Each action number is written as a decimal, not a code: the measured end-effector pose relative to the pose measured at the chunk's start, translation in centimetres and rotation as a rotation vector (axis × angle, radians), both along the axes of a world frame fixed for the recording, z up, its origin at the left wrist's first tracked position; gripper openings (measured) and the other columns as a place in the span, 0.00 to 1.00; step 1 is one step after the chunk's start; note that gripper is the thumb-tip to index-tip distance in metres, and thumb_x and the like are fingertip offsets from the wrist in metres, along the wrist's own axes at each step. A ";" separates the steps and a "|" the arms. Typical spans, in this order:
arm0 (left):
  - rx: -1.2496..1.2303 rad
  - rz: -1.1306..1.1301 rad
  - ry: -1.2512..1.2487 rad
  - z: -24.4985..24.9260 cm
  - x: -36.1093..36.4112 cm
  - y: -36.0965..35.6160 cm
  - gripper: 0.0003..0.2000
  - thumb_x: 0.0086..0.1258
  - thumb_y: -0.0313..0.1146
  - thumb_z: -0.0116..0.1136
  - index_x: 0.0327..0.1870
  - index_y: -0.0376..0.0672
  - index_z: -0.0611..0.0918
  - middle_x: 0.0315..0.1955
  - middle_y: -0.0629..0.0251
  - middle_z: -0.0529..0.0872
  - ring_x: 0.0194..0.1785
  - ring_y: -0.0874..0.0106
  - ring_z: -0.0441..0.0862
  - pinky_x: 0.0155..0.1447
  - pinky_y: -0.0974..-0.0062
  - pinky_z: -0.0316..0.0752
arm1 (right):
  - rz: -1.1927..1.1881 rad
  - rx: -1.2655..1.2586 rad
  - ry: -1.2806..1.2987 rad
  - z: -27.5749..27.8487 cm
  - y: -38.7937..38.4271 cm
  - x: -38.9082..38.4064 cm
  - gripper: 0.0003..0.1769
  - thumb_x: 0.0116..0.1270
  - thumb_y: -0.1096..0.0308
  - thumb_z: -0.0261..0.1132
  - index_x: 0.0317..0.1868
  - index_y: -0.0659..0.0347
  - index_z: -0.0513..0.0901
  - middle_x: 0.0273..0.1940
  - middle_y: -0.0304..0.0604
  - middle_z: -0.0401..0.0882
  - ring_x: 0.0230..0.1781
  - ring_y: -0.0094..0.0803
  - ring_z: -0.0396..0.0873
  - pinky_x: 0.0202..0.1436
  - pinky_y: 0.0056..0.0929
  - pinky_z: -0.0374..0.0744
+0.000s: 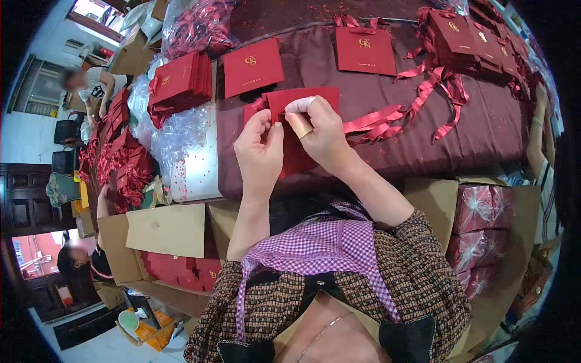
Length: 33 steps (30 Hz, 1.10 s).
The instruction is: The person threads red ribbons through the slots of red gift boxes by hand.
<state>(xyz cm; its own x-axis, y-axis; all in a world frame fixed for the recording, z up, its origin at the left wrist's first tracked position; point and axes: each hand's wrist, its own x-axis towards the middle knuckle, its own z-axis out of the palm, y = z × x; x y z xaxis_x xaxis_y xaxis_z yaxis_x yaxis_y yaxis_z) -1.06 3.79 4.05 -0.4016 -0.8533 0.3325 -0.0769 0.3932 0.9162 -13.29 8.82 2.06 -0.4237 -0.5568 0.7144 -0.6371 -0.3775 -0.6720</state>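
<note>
My left hand (260, 152) and my right hand (321, 132) meet over a red paper bag (327, 97) lying at the table's near edge. Both hands are closed in a pinch, fingertips almost touching. A short bit of dark red ribbon (281, 115) seems to show between them, though the fingers hide most of it. White wrapping covers my right index finger, and a tan band circles the thumb. Just beyond my hands lies another red bag (253, 68) with a gold logo. Loose red ribbons (375, 121) trail off to the right.
Stacked red bags (180, 81) stand at left, more bags (469, 39) at far right. A single bag (365, 51) lies at the back. Open cartons (166, 227) and wrapped red packs (481, 230) flank me. Co-workers (100, 81) sit left; another person's arm (537, 130) reaches in at right.
</note>
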 end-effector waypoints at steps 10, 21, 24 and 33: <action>0.037 -0.011 0.057 -0.3 0.0 0.0 0.10 0.64 0.19 0.58 0.46 0.30 0.80 0.31 0.71 0.81 0.33 0.84 0.74 0.38 0.85 0.72 | -0.058 -0.069 0.235 0.4 0.4 -0.2 0.10 0.55 0.80 0.67 0.36 0.62 0.75 0.34 0.44 0.79 0.35 0.42 0.76 0.42 0.35 0.73; 0.443 -0.138 0.255 1.1 0.5 0.1 0.10 0.67 0.19 0.55 0.49 0.30 0.78 0.37 0.66 0.84 0.38 0.83 0.78 0.43 0.87 0.73 | -0.013 0.030 0.087 0.1 1.2 -1.0 0.09 0.55 0.77 0.66 0.37 0.59 0.78 0.36 0.41 0.78 0.41 0.42 0.75 0.47 0.38 0.69; 0.455 -0.144 0.254 1.2 0.6 0.2 0.10 0.67 0.19 0.55 0.49 0.31 0.78 0.38 0.65 0.84 0.38 0.82 0.79 0.44 0.86 0.74 | -0.021 0.016 0.112 0.1 1.2 -1.0 0.09 0.55 0.75 0.66 0.37 0.58 0.78 0.35 0.39 0.78 0.40 0.41 0.75 0.46 0.37 0.68; 0.463 -0.187 0.246 0.9 0.5 0.3 0.11 0.67 0.19 0.55 0.49 0.31 0.78 0.38 0.65 0.84 0.38 0.82 0.79 0.44 0.86 0.73 | -0.052 0.081 0.192 0.5 1.4 -0.5 0.07 0.56 0.74 0.66 0.34 0.59 0.76 0.34 0.38 0.79 0.39 0.39 0.74 0.47 0.35 0.68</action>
